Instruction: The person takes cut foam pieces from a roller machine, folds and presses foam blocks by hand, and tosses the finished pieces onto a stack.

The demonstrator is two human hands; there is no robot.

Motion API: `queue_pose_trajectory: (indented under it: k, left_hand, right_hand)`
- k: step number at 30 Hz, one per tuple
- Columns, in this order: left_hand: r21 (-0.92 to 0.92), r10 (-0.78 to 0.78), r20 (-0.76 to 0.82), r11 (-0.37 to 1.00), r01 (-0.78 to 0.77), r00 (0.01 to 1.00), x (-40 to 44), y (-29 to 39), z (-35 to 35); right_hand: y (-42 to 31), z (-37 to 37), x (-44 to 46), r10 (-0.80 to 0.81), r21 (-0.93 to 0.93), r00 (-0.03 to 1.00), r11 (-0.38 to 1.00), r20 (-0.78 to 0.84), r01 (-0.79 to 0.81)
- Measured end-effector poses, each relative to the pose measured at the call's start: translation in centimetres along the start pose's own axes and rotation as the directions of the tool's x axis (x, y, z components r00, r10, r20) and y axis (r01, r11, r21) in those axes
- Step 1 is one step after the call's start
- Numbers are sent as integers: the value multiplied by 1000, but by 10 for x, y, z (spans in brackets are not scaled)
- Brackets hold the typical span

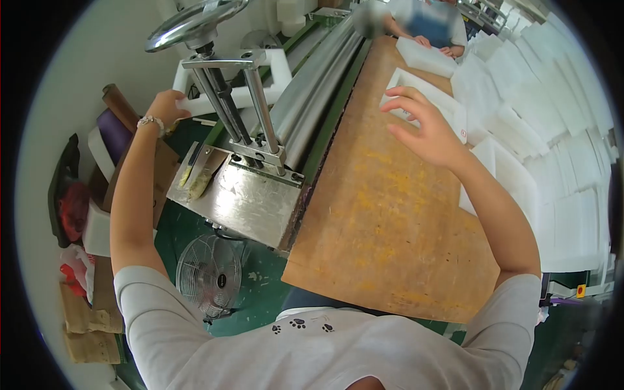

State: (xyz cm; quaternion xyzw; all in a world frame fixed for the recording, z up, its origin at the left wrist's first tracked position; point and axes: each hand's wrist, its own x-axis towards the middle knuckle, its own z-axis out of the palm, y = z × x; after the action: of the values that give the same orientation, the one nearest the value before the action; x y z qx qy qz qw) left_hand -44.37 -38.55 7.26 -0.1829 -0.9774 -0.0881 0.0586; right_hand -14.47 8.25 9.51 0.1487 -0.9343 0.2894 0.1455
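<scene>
My left hand is closed on the near left corner of a white foam frame, which lies behind the metal posts of the roller machine. Over the wooden board, my right hand is raised with its fingers apart and curved, holding nothing. Just beyond it lies a second white foam frame, partly hidden by the fingers.
A co-worker stands at the far end, hands on a white foam piece. Stacked white foam sheets line the right side. A handwheel tops the machine; a floor fan stands below.
</scene>
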Motion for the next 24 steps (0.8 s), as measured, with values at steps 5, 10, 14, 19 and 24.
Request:
queue_pose_trajectory:
  k: [5,10,14,19,24]
  left_hand:
    - [-89,78,116,994,-68,990,13,15,35]
    - [-160,173,190,977,-143,966,7,33,46]
    - [-609,294,135,778,-155,946,22,56,20]
    - [-329,574,-296,689,-646,763,36,107,13]
    - [-172,724,-330,585,-793,606,50,132,15]
  right_hand:
    - [40,61,52,246,146,968,957,41,-250]
    - [91,115,119,472,25,870,881,-145,-473]
    - [80,88,142,643,-397,766,707,16,-585]
    - [101,40,128,802,-464,548,589,237,-661]
    - [113,-5,113,890,-608,400,446,219,-657]
